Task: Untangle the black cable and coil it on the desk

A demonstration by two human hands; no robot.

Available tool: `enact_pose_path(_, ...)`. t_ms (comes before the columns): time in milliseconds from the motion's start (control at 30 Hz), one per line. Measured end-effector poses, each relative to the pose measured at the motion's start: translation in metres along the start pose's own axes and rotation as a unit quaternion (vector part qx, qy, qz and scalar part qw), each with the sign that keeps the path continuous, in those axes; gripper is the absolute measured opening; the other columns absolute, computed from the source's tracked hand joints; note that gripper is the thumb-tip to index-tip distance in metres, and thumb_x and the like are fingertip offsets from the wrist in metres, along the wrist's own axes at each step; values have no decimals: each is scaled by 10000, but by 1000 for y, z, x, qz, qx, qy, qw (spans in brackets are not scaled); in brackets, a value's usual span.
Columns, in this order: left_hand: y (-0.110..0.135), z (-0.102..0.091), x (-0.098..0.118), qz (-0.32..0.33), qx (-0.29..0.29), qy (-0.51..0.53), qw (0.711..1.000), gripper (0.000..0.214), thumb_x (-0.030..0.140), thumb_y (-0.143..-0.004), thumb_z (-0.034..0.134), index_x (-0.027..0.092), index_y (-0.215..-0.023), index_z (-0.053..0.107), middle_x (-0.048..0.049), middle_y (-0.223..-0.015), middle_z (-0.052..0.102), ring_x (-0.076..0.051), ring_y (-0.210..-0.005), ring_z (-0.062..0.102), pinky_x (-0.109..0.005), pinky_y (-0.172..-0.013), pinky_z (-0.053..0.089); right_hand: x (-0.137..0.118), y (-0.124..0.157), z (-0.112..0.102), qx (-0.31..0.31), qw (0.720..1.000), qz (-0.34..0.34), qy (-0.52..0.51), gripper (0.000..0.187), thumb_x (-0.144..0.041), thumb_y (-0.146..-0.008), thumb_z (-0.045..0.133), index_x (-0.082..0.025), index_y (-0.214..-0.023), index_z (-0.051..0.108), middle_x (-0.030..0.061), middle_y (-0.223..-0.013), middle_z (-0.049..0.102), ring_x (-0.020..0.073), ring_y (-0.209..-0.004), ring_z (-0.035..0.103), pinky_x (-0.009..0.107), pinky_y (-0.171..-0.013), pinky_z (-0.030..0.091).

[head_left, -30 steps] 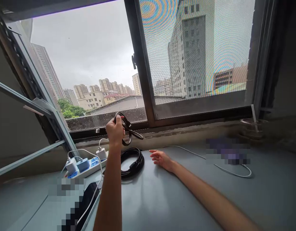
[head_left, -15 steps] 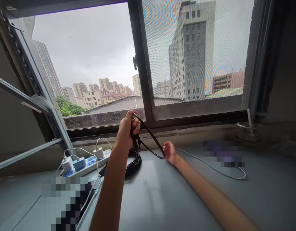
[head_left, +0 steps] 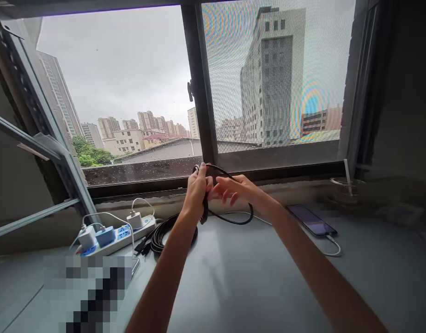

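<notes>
My left hand [head_left: 197, 189] is raised above the grey table [head_left: 234, 286] and closed round a loop of black cable [head_left: 239, 217]. The loop arcs over to the right and hangs down past my right hand [head_left: 234, 188]. My right hand is right beside the left, fingers partly spread, touching the cable loop. The rest of the black cable lies coiled [head_left: 161, 233] on the table below my left forearm.
A white power strip [head_left: 116, 233] with several chargers plugged in lies at the left. A phone [head_left: 310, 220] on a white charging cable lies at the right. A plastic cup with a straw [head_left: 346, 187] stands by the window sill. A metal frame [head_left: 43, 152] leans at left.
My right hand has lifted off the table and come up to my left hand at the cable loop. My left hand has shifted right with the cable. The view has drifted slightly.
</notes>
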State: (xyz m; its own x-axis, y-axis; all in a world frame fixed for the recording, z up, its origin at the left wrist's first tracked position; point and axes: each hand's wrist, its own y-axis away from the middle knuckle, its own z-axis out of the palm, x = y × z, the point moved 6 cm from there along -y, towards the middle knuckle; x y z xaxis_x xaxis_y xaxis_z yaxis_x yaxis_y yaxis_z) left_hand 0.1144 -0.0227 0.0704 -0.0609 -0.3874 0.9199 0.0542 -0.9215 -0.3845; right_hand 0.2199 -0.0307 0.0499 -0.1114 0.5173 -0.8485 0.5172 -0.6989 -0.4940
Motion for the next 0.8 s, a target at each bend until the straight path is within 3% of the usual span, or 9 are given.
enact_pose_path(67,1,1,-4,9,3,1,1000,280,406,-900,404,164,-897,545,99,-330,311,-74,-239,286,-178,-286,235,-7,2,7,8,1000,-5,11,319,-460,-793,612,-149,-771,679,30,-756,642,88,-604,556,157,-509,426)
enact_pose_path(167,1,-2,-5,22,14,-6,1000,322,433,-867,451,151,-964,572,104,-336,311,-69,-243,277,-178,-286,229,-15,7,3,52,998,17,-40,191,-326,-792,620,-157,-860,678,-6,-671,599,66,-543,532,148,-487,427)
enact_pose_path(300,1,-8,1,40,14,-21,999,330,396,-861,427,133,-971,594,95,-348,321,-73,-252,325,-178,-296,242,-27,19,-27,150,962,46,-225,266,-211,-765,584,-199,-1027,630,-63,-620,496,31,-443,435,124,-378,336)
enact_pose_path(433,-2,-17,5,40,34,-20,998,282,315,-845,409,128,-961,585,92,-379,344,-85,-259,344,-196,-299,299,-39,35,-64,203,918,26,-339,221,-161,-733,570,-196,-950,593,-94,-552,374,18,-382,306,114,-320,223)
enact_pose_path(533,-3,-21,6,44,55,-2,998,269,279,-854,388,123,-970,573,95,-384,328,-86,-262,337,-198,-300,304,-45,44,-81,203,914,16,-352,185,-145,-724,559,-184,-902,590,-99,-535,335,13,-350,229,132,-289,130)
enact_pose_path(633,-5,-22,3,40,62,12,997,284,291,-886,351,125,-950,572,90,-382,330,-83,-273,358,-186,-316,304,-56,53,-88,185,935,-10,-302,180,-180,-752,560,-201,-923,610,-101,-538,323,10,-327,168,166,-277,73)
enact_pose_path(733,-9,-25,-6,1,66,39,997,287,287,-904,320,130,-929,558,86,-379,336,-83,-274,364,-182,-327,290,-69,63,-90,188,955,-45,-224,127,-229,-800,556,-226,-903,629,-100,-535,328,4,-315,130,190,-280,54)
enact_pose_path(800,-14,-29,-14,-31,63,70,995,271,277,-905,326,124,-918,550,84,-383,348,-79,-281,369,-178,-336,283,-77,72,-93,220,953,-57,-198,117,-223,-829,532,-211,-869,641,-93,-525,343,-6,-302,138,196,-281,42)
